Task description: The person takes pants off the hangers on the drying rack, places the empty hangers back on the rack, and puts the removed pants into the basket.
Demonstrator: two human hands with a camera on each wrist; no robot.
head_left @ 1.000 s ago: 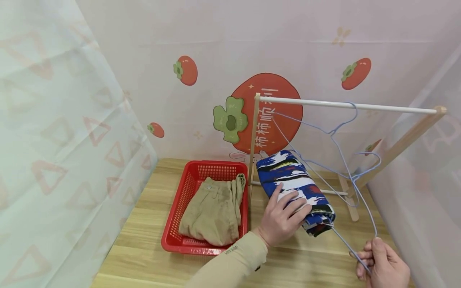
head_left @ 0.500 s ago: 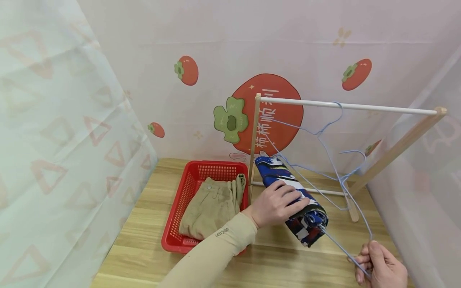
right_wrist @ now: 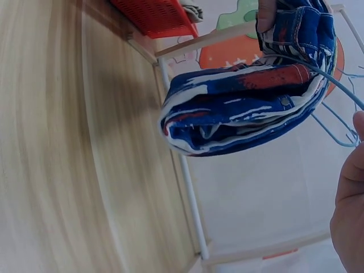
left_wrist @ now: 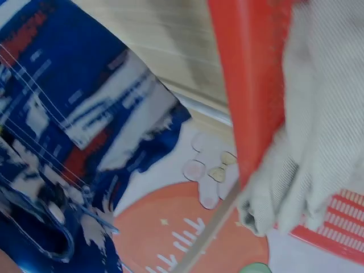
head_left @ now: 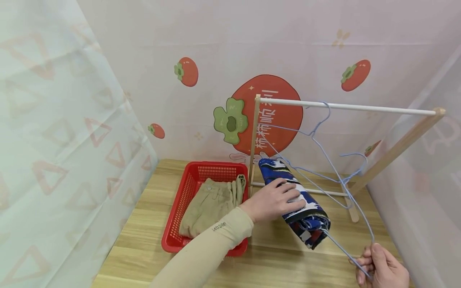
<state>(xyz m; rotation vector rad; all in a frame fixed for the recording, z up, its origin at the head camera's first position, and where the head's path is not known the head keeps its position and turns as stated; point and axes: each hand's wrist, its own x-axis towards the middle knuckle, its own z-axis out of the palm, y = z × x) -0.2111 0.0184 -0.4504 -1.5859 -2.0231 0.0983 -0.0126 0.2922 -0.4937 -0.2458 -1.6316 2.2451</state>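
So a folded garment (head_left: 309, 202) in loud blue, white, red and black is gripped by the left hand (head_left: 275, 202), around 4 o'clock from the middle of the head view. The fingers are laid over the top of it, slightly spread; part of the same hand shows on the cloth near 1 o'clock in the right wrist view. At 4 o'clock from there, one corner of a blue wire hanger (head_left: 352, 177) is pinched between thumb and fingers of the right hand (head_left: 387, 268). How far its other fingers are curled can't really be told. The hanger's lower wire is run into the end of the fold, with its hook up at 2 o'clock from the garment.

Towards 1 o'clock from the garment, a second hanger (head_left: 314, 129) is hooked on the rack's white rail (head_left: 378, 109). At 9 o'clock from the left hand, khaki trousers (head_left: 209, 204) are kept in a red basket (head_left: 176, 204), partly covered by the sleeve (head_left: 212, 248). Everything's set on a wood-grain table (head_left: 133, 248).
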